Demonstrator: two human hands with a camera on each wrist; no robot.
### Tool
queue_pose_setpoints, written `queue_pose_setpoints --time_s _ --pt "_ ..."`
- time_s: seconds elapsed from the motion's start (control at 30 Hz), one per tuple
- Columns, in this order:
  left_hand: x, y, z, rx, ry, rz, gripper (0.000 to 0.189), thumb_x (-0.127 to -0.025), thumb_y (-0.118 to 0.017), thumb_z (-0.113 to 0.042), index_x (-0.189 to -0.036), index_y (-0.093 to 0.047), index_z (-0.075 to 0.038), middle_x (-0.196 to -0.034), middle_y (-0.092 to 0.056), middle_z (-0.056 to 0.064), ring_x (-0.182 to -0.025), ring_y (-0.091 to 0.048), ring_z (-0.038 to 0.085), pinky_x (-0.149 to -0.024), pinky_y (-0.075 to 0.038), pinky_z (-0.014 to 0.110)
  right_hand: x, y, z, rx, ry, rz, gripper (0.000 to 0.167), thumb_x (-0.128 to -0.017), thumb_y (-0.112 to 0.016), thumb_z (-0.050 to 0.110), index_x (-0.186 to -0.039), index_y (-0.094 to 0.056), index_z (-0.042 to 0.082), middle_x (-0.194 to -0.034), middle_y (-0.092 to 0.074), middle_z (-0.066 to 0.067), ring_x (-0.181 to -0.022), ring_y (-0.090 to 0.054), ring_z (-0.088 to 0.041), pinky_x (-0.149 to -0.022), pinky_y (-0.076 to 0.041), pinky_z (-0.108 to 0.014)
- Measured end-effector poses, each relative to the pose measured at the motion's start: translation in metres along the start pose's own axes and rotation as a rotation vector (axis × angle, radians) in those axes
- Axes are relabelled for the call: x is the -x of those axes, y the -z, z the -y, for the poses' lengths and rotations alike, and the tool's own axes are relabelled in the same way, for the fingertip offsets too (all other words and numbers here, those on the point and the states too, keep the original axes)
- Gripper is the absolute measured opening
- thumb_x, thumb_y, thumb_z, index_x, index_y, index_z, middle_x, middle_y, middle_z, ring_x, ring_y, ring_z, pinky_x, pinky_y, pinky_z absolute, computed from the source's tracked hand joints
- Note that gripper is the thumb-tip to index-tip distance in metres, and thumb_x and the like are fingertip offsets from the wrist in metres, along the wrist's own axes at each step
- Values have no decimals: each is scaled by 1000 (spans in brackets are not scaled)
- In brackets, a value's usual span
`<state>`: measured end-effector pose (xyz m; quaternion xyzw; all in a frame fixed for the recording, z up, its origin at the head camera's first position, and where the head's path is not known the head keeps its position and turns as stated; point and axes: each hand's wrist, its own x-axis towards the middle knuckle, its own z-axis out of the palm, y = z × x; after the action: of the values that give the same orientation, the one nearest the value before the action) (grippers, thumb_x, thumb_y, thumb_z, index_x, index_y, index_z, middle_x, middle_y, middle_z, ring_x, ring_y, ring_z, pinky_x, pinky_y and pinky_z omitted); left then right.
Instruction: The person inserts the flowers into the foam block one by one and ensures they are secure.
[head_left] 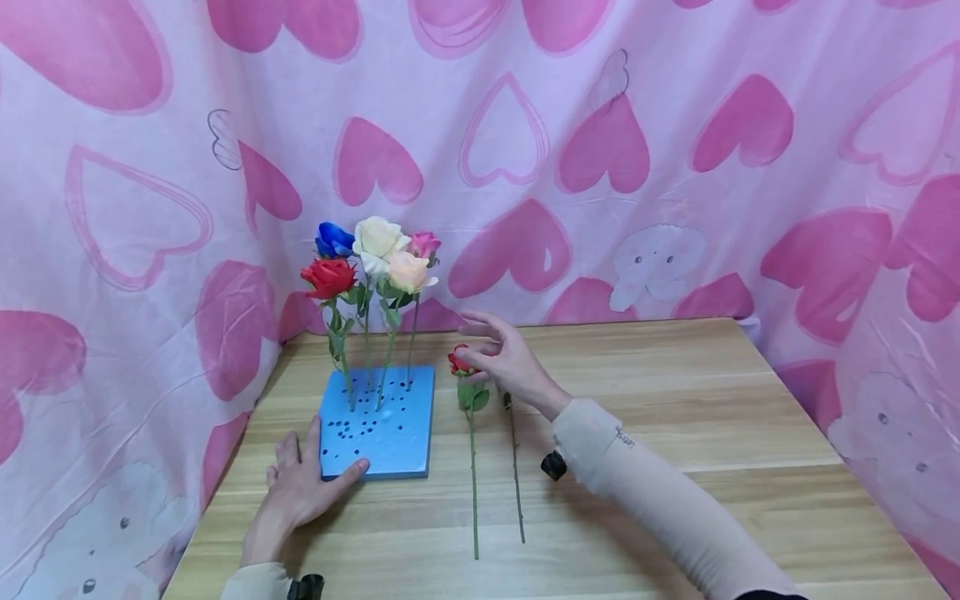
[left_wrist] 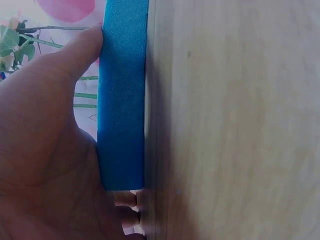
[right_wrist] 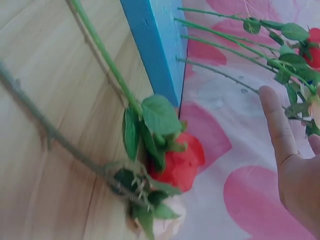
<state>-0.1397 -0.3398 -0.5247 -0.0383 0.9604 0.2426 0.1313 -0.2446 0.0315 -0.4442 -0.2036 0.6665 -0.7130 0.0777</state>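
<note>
A blue foam block (head_left: 377,450) dotted with holes stands on the table. Its near left corner sits against my left hand (head_left: 302,483), the thumb across the top front edge and the fingers along the side. My right hand (head_left: 513,362) hovers over a lying red rose (head_left: 462,361), fingers spread and holding nothing. Beside that rose lies a second stem (head_left: 516,467); my hand hides its head in the head view, but the right wrist view shows a pale bloom (right_wrist: 172,217). Upright in the block are a blue rose (head_left: 333,240), a larger red rose (head_left: 328,277) and several paler ones.
The wooden table (head_left: 675,400) extends to the right of the stems. A pink and white cloth (head_left: 495,125) printed with hearts hangs behind and along the sides. The upright blooms rise high above the block's far half.
</note>
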Motion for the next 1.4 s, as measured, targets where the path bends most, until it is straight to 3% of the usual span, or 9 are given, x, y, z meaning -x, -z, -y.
queue_pose_setpoints --time_s 0.3,0.57,0.67,0.87,1.07,1.4 --pt "0 -1 0 -8 -7 -2 133 -97 -57 -87 -176 14 -6 -171 20 48 -159 16 71 -125 6 85 20 22 -2 -26 -40 -60 71 -106 -79 11 -168 -48 24 -160 -57 -15 -135 -64 -55 -93 -60 -76" --pt "1 1 1 0 -4 0 134 -97 -58 -87 -176 14 -6 -171 22 48 -159 17 71 -126 7 84 37 32 -14 -44 -93 -119 78 -104 -77 1 -171 -41 18 -162 -53 -21 -126 -70 -49 -90 -59 -79" --pt "1 0 2 0 1 3 135 -97 -57 -88 -176 14 -5 -171 22 48 -158 17 71 -126 7 84 45 35 -21 -28 -133 -138 78 -103 -77 -1 -170 -41 17 -163 -50 -21 -123 -71 -49 -89 -61 -76" --pt "0 0 1 5 1 0 135 -96 -58 -88 -176 14 -5 -171 22 48 -158 17 71 -125 8 84 60 41 -37 0 -240 -189 79 -101 -78 -2 -169 -41 12 -164 -47 -28 -123 -67 -59 -84 -67 -67" --pt "0 1 2 8 -2 -10 135 -96 -58 -88 -176 15 -7 -171 21 48 -158 16 72 -125 8 84 70 41 -50 57 -366 -234 82 -98 -80 -3 -169 -40 9 -155 -52 -31 -116 -74 -49 -76 -70 -55" --pt "-1 0 0 -7 9 3 135 -96 -56 -89 -176 15 -6 -171 21 48 -159 16 70 -126 6 84 78 35 -64 45 -432 -260 78 -96 -82 -6 -164 -46 5 -153 -55 -33 -110 -76 -42 -71 -71 -53"
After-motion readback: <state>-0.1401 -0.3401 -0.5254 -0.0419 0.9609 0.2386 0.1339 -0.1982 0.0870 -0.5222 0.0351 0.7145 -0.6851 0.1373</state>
